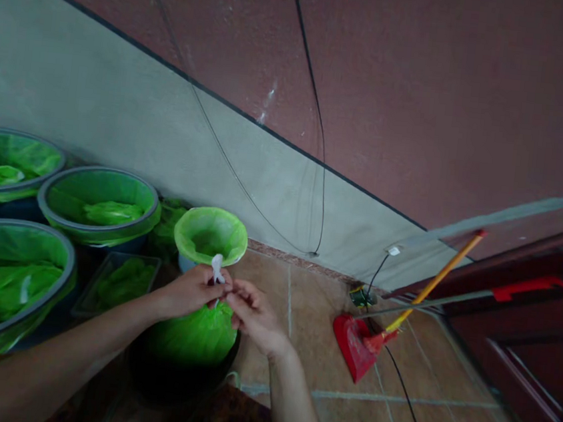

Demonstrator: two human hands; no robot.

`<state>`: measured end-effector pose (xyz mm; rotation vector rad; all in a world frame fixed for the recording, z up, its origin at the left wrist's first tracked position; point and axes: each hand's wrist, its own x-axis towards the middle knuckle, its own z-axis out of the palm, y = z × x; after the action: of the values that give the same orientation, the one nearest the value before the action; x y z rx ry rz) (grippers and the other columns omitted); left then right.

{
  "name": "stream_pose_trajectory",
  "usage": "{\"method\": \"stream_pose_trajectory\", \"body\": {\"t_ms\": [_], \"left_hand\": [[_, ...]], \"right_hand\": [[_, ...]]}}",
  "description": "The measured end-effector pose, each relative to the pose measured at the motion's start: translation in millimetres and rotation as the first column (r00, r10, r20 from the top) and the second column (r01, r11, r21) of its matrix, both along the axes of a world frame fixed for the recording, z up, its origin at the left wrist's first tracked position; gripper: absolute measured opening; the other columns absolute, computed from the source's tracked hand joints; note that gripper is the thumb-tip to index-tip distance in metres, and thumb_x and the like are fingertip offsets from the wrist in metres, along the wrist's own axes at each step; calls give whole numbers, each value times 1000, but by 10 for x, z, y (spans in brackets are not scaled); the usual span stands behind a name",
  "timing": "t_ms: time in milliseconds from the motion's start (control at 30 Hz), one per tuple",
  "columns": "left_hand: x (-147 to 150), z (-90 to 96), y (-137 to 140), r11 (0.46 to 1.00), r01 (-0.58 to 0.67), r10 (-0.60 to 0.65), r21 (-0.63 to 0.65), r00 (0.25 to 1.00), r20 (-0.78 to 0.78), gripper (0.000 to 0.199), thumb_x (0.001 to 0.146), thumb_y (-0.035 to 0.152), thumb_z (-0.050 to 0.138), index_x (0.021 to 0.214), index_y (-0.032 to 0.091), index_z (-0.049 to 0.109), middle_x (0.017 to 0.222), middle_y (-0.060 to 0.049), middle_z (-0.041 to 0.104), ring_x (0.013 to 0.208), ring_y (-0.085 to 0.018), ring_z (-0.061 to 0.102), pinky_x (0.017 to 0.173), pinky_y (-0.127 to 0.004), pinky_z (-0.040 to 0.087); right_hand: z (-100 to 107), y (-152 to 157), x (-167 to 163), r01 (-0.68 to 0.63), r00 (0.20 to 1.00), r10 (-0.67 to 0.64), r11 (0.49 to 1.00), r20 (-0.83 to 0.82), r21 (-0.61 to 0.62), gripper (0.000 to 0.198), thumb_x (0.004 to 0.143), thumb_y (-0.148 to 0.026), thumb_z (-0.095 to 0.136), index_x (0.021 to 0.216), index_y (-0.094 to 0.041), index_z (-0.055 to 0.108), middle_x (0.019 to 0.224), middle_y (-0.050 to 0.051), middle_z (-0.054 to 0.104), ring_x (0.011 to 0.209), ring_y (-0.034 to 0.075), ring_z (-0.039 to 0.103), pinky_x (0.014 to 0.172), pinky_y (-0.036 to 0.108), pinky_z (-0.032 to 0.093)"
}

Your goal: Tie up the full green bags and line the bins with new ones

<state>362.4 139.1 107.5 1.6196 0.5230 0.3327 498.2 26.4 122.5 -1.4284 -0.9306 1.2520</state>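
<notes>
A full-looking green bag sits in a dark round tub right in front of me. Its gathered neck rises between my hands, with a white tie sticking up from it. My left hand is closed in a pinch on the tie at the neck. From the right, my right hand meets it, thumb and forefinger pinched together at the same spot. The knot itself is mostly hidden by the fingers. Just behind my hands stands a small bucket lined with green material.
Large green-lined tubs stand at the left, beside a shallow clear tray holding green material. A red dustpan with a yellow handle rests on the tiled floor. Cables hang along the wall; a dark red door is at right.
</notes>
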Motion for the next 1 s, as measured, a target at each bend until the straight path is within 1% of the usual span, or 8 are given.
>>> {"method": "stream_pose_trajectory", "body": {"t_ms": [67, 167, 267, 400, 500, 667, 867, 1000], "left_hand": [[-5, 22, 7, 999, -35, 34, -28, 999, -37, 27, 80, 44, 59, 72, 18, 60, 55, 3, 54, 51, -12, 51, 51, -24, 37], [-11, 41, -4, 984, -112, 102, -141, 992, -79, 23, 73, 39, 65, 72, 17, 60, 60, 1, 62, 55, -14, 57, 50, -24, 38], [-12, 45, -27, 945, -179, 161, -275, 983, -87, 25, 64, 37, 73, 71, 17, 59, 60, -1, 65, 57, -14, 58, 53, -25, 40], [-7, 48, -36, 897, -243, 234, -370, 970, -68, 26, 57, 32, 77, 67, 15, 60, 58, 0, 64, 57, -12, 55, 56, -24, 39], [0, 35, -23, 919, -250, 257, -306, 966, -18, 21, 54, 26, 76, 65, 14, 62, 56, 3, 59, 57, -10, 50, 57, -23, 36], [2, -5, 10, 966, -231, 239, -115, 969, 65, 15, 62, 27, 70, 67, 15, 62, 60, 3, 58, 59, -10, 49, 57, -24, 37], [18, 7, -69, 960, -238, 225, 150, 969, 99, 9, 73, 19, 54, 74, 18, 63, 66, 2, 60, 63, -13, 54, 61, -25, 42], [52, 2, -168, 944, -291, 271, 158, 953, 135, 14, 79, 24, 53, 83, 18, 65, 78, -1, 66, 71, -14, 60, 67, -25, 46]], "right_hand": [[-81, 2, -20, -38, 994, 32, 998, 108, 57, 30, 77, -45, 71, 93, -20, 69, 80, 0, 67, 65, 11, 55, 56, 22, 41], [-135, 14, -19, 88, 972, -108, 991, 210, 104, 22, 77, -41, 69, 78, -19, 69, 73, 0, 66, 69, 13, 56, 64, 25, 43], [-105, 22, -6, 160, 958, -179, 982, 225, 100, 21, 75, -40, 70, 74, -18, 69, 69, 0, 65, 65, 13, 54, 62, 25, 43], [-47, 12, -34, 153, 980, -153, 988, 130, 8, 24, 71, -41, 71, 72, -17, 67, 62, -3, 61, 48, 8, 44, 48, 22, 35], [-62, -3, -53, 116, 991, -111, 991, 77, -64, 25, 67, -41, 72, 74, -17, 67, 62, -3, 62, 45, 6, 42, 42, 20, 30], [-139, -14, -21, 108, 989, -94, 985, 111, -133, 24, 67, -39, 71, 76, -17, 69, 62, -3, 60, 46, 6, 43, 43, 20, 33], [-150, 16, -24, 210, 971, -198, 974, 133, -81, 26, 74, -40, 66, 88, -18, 69, 65, -3, 59, 47, 7, 44, 44, 21, 37], [-128, 36, -65, 169, 982, -165, 985, 92, -38, 29, 74, -45, 66, 80, -17, 69, 69, -1, 61, 44, 5, 41, 42, 21, 30]]}}
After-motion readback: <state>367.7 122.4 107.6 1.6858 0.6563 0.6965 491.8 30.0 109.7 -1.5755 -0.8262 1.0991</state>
